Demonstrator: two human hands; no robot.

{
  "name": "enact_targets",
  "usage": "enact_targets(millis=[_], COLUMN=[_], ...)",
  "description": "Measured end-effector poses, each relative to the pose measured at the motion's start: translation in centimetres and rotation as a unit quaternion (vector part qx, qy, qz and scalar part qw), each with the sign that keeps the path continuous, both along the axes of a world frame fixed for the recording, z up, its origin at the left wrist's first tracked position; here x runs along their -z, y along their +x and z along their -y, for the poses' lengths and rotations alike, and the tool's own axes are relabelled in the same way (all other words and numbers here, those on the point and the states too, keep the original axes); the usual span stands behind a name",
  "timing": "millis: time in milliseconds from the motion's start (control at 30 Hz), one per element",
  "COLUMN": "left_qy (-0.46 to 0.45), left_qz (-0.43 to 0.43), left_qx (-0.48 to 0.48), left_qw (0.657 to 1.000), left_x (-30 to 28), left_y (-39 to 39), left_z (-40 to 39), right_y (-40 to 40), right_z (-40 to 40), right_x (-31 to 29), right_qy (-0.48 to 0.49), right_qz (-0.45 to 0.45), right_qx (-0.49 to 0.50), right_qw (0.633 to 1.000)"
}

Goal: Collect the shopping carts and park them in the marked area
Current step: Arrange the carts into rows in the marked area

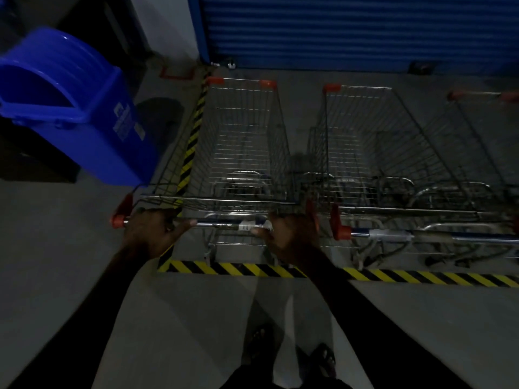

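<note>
A wire shopping cart [241,141] with red corner caps stands in front of me, inside the area edged by yellow-black striped tape [233,268]. My left hand [153,230] grips the left end of its handle bar [224,223]. My right hand [289,234] grips the right end of the same bar. A second cart [373,147] stands parked right beside it, its handle [421,236] level with mine. Part of a third cart [483,108] shows at the far right.
A blue lidded bin [70,108] stands to the left, outside the tape. A blue roller shutter [351,29] closes off the far side. Striped tape [193,136] also runs along the left edge. My feet in sandals [292,352] stand on grey concrete floor behind the tape.
</note>
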State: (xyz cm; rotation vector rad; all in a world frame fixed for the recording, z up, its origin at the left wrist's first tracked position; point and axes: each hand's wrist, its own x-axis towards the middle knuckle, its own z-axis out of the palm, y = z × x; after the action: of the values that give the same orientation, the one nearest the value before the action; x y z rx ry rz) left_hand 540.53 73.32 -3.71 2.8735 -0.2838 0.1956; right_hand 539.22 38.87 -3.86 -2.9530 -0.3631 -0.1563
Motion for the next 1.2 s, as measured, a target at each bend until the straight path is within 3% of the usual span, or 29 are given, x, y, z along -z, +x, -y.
enact_targets(millis=[733,867,1067,1200], left_qy=[0.006,0.006,-0.001,-0.008], left_qz=[-0.003,-0.005,-0.01,0.049], left_qx=[0.006,0.014,0.05,0.141], left_qw=[1.0,1.0,0.999,0.989], left_x=[-0.3,-0.4,-0.4,-1.9], left_y=[-0.1,-0.3,0.0,0.2], left_z=[0.7,0.8,3.8,12.3], right_y=[-0.2,-0.2,-0.4,-2.2], right_z=[0.0,0.0,2.1,6.3], right_x=[-0.5,-1.7,-1.0,-2.1], right_qy=[-0.018,-0.028,0.062,0.082], right_qz=[0.015,-0.04,0.006,0.111], right_qx=[-0.012,-0.023,-0.04,0.04], right_qw=[1.0,0.999,0.997,0.99])
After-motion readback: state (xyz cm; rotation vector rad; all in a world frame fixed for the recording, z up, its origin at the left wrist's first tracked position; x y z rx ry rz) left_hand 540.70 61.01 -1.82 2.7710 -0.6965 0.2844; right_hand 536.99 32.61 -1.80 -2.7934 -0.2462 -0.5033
